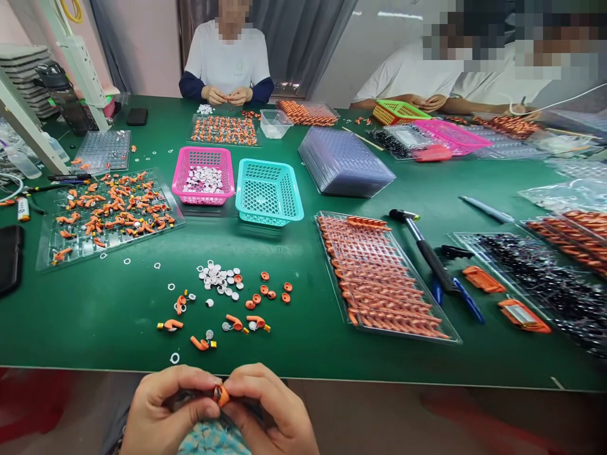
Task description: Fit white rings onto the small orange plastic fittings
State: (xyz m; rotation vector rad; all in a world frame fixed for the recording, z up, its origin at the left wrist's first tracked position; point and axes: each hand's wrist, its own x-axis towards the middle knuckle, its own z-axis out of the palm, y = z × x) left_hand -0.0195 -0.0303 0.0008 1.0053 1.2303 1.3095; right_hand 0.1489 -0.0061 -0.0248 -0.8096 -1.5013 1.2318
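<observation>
In front of the table's near edge, my left hand (173, 407) and my right hand (270, 404) meet over a small orange earbud shell (221, 395). The fingertips of both hands pinch it from either side, and its inner part looks dark. Beyond them on the table lie several orange stemmed earbud shells (203, 344), with small round parts and yellow tips attached. A loose group of white discs (218, 278) sits behind these. To its right are several round orange caps (257, 298). A white ring (175, 358) lies nearest my left hand.
A tray of orange shells (118, 212) stands at left, near a pink basket (203, 196) of white parts and a turquoise basket (270, 218). To the right are a tray of orange pieces (384, 278), a hammer (429, 256) and black parts (535, 272). Co-workers (227, 63) sit opposite.
</observation>
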